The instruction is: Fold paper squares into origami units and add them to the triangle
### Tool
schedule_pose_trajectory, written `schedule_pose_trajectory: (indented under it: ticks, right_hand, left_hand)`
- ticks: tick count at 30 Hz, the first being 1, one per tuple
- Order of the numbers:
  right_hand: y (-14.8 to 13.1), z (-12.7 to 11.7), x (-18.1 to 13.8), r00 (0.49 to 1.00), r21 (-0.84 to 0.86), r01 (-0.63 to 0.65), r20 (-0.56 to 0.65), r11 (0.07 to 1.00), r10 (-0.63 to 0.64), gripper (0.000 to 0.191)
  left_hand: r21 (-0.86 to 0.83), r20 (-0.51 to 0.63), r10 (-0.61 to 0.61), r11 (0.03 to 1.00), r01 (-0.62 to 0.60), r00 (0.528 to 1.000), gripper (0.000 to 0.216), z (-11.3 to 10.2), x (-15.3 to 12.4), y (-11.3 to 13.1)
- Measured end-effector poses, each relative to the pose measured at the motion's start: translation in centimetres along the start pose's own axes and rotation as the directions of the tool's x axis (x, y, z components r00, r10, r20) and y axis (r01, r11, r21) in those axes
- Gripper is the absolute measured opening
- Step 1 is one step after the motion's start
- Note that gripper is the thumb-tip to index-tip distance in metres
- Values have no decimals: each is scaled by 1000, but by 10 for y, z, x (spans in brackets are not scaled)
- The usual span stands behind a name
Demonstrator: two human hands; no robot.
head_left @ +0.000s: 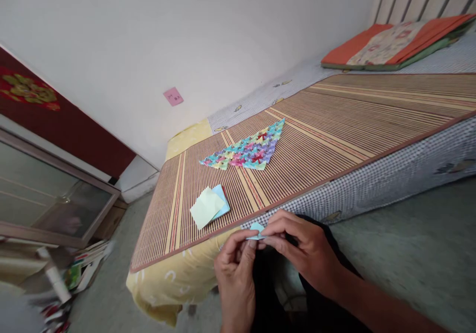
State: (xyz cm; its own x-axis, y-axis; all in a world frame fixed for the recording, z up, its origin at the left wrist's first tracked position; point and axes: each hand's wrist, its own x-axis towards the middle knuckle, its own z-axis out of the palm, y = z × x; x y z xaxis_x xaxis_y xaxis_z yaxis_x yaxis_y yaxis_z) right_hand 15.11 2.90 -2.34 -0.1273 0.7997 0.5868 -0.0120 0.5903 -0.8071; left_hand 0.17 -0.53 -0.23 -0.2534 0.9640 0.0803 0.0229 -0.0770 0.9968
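A small piece of light blue folded paper [256, 228] is pinched between my two hands, just off the near edge of the bed. My left hand [238, 266] grips its left side with thumb and forefinger, while my right hand [297, 239] holds its right side the same way. Fingers cover much of the paper, so its exact folds are hidden. Beyond my left hand, a pale green paper sheet [206, 208] lies askew over light blue sheets [222, 201]. Farther back, a triangular piece of many coloured folded papers [245, 149] rests on the mat.
The striped bamboo mat [334, 120] covers the bed. Folded orange bedding [397, 45] lies at the far right. A pink note [173, 96] is stuck on the wall. At left stand a glass-fronted cabinet [55, 199] and some papers [89, 261] on the floor.
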Motion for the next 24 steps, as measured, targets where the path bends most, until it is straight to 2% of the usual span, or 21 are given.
schedule_pose_trajectory:
  ticks: [2,4,10,17,21,24]
  right_hand:
    - [-1,1,0,998,50,-68,-5,996,69,12]
    - [-1,1,0,996,55,-81,-21,995,82,14]
    - [-1,3,0,993,76,-95,-66,993,100,15]
    - [1,6,-4,970,225,-218,-56,950,236,11]
    - [4,6,-5,976,157,-183,-92,971,199,13]
    - [5,6,-6,982,109,-134,-120,985,147,14]
  left_hand:
    - [-31,23,-5,1000,5,1000,19,0,0,-1]
    - [-52,19,-16,998,17,1000,20,1,0,-2]
    - [12,-80,31,999,-30,996,21,5,-2,-1]
    - [-34,-62,24,999,-26,998,20,11,-2,-2]
    - [-204,-26,-74,977,67,997,21,13,3,-2]
    - [-407,52,-233,883,234,971,23,15,8,-1]
